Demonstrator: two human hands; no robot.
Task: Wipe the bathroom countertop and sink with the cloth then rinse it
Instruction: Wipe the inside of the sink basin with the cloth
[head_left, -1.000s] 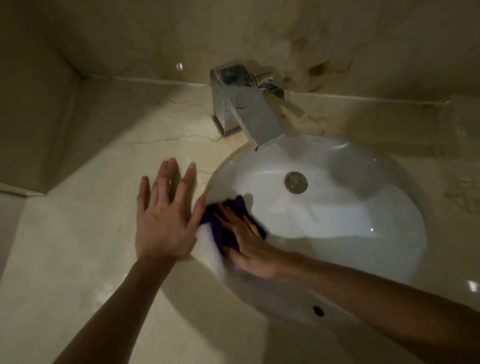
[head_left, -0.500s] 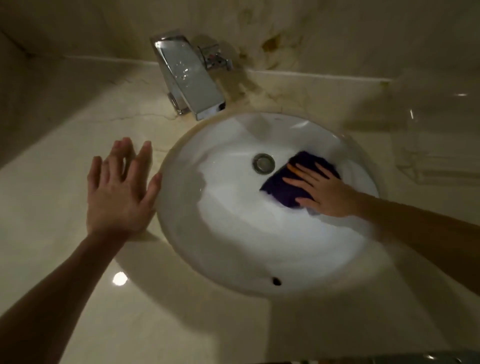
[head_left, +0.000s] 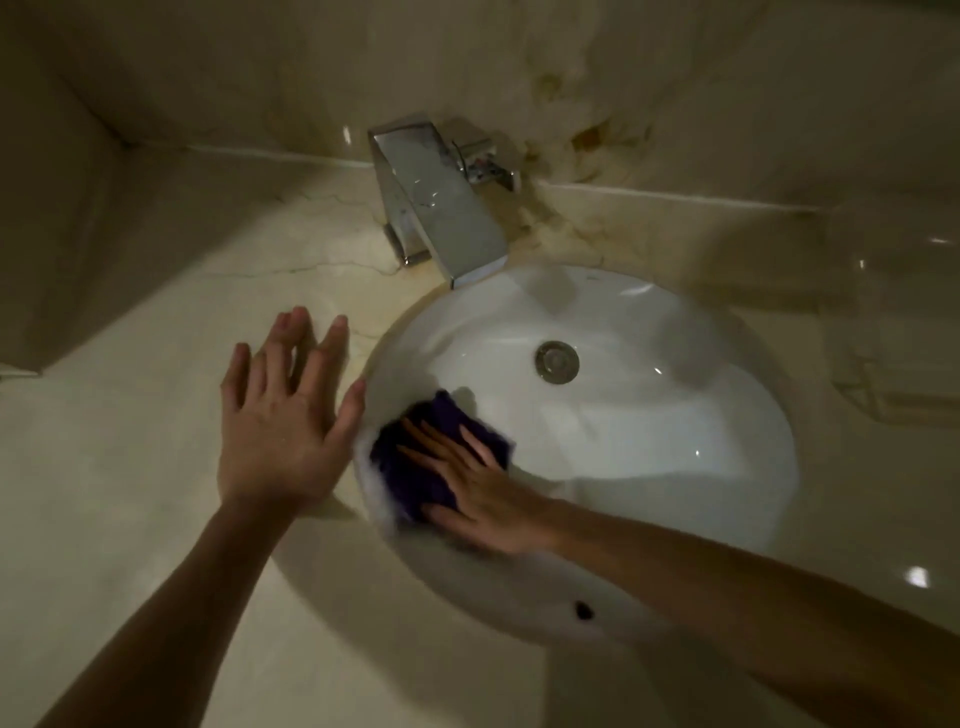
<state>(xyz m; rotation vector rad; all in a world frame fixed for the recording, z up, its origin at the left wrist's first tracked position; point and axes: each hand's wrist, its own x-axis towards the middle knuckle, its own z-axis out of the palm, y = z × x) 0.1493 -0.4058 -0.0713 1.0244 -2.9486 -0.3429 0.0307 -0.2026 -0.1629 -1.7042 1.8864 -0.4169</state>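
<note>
Right hand (head_left: 485, 499) flat, fingers straight, pressing purple cloth (head_left: 415, 462) on sink's (head_left: 675, 467) left wall; left hand (head_left: 283, 431) splayed flat on countertop (head_left: 130, 493); chrome faucet (head_left: 441, 208) far, drain (head_left: 557, 361) right of cloth.

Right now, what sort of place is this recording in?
Most likely a bathroom vanity: a white oval sink set into a beige marble countertop, with a chrome tap at the wall. The right hand presses a purple cloth inside the basin.

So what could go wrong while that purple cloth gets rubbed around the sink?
The flat right hand only presses the dark purple cloth against the white round sink's sloping wall, so the cloth might slip free. The left hand leans on the glossy beige marble countertop; if that is wet, it could slide.
</note>
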